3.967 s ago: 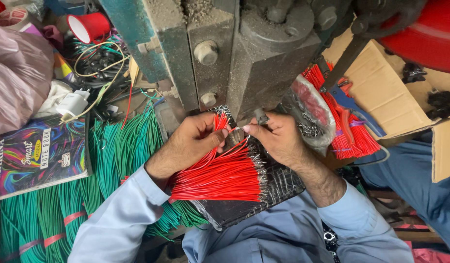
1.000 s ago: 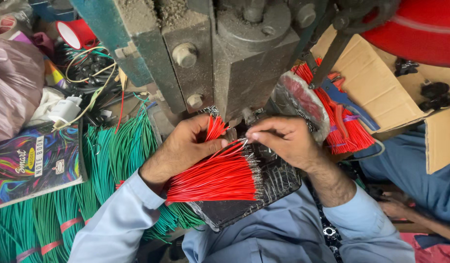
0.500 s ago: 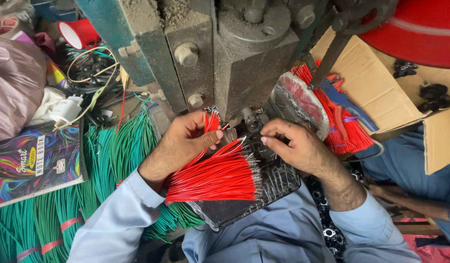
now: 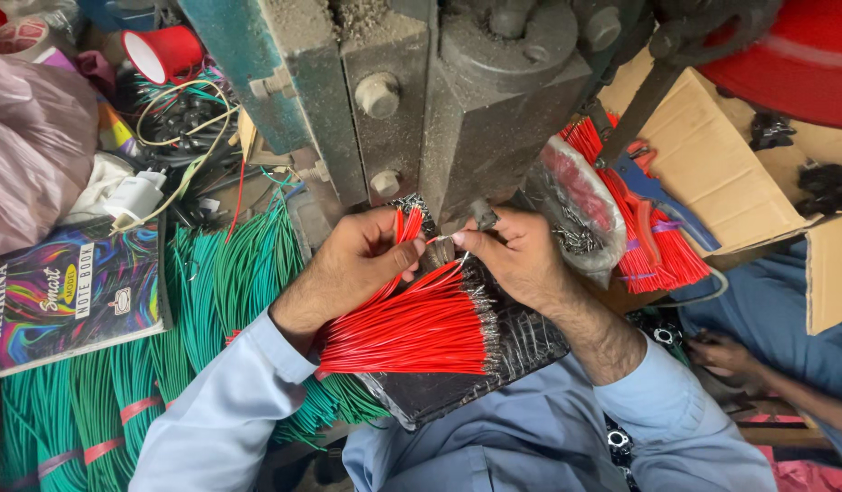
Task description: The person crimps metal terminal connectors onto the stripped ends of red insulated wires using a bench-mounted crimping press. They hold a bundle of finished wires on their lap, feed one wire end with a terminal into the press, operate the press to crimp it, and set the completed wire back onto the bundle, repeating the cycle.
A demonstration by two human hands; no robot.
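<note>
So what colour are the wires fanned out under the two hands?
Red wires with bare metal tips, clearest in the head view.

Two bare hands are counted, left hand [image 4: 352, 264] and right hand [image 4: 516, 260]. One fanned bundle of red wires [image 4: 412, 328], one colourful paper notebook [image 4: 70, 292], one red plastic cup [image 4: 161, 53] and one blue-handled pliers [image 4: 653, 196] are seen.

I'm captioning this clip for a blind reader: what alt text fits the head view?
A person's left hand and right hand pinch one red wire under a grey metal press, above a fan of red wires. Green wire bundles lie alongside.
</note>
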